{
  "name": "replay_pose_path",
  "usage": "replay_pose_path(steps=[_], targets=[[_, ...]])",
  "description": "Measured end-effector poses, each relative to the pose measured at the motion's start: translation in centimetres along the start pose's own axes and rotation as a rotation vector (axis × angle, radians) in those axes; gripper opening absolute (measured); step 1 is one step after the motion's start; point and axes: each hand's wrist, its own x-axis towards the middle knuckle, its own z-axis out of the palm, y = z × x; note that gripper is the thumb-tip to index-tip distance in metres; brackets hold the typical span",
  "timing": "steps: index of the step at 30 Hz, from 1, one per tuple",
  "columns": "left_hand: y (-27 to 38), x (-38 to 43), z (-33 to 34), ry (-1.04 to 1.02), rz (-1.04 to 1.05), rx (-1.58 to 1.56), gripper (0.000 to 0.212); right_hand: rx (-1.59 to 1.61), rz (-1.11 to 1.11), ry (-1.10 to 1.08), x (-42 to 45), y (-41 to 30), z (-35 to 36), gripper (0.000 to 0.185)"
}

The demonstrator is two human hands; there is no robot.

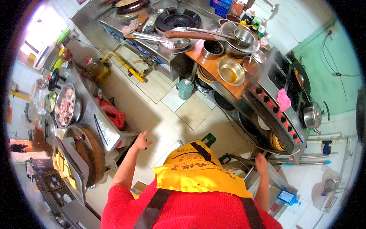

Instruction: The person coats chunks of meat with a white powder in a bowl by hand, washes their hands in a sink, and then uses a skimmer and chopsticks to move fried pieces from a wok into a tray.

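My left hand [142, 140] is held in the air over the tiled floor, fingers apart and nothing in it, near the corner of the steel counter [114, 134]. On that counter are a steel bowl of raw meat pieces [65, 107] and a pair of dark chopsticks [100, 129]. My right hand [261, 161], blurred, is on the other side by the end of the stove and above the edge of a steel sink; its fingers cannot be made out. A yellow apron [197, 177] covers my front. A blue pump bottle [287, 197] lies to the right of my right forearm.
Ahead stands a wok range with a black wok [177, 20]. A wooden board [210, 67] bears pots and bowls beside the gas stove [281, 114]. A green-grey jug [185, 89] and yellow pipe [125, 67] are low down. Left, a tray [78, 166] holds yellow slices.
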Motion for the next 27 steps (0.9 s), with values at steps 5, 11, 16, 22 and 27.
replay_pose_path(steps=[5, 11, 16, 22, 27], targets=[[7.8, 1.7, -7.7, 0.109, -0.125, -0.649, 0.034, 0.491, -0.124, -0.792, 12.1, -26.7, 3.1, 0.037], [10.6, 6.9, -16.5, 0.278, -0.074, -0.69, 0.02, 0.638, -0.186, -1.137, 24.1, -38.5, 13.9, 0.031], [10.9, 12.4, -23.8, 0.429, -0.022, -0.464, 0.029, 1.044, 0.046, -1.277, 29.6, -48.7, 18.7, 0.025], [12.4, 26.4, -32.5, 0.628, 0.126, 0.213, 0.06, 1.119, 0.161, -1.283, 34.9, -56.3, 20.3, 0.022], [12.3, 41.2, -39.5, 0.612, 0.052, 0.655, 0.064, 1.123, 0.259, -1.032, 37.0, -59.4, 21.4, 0.027]])
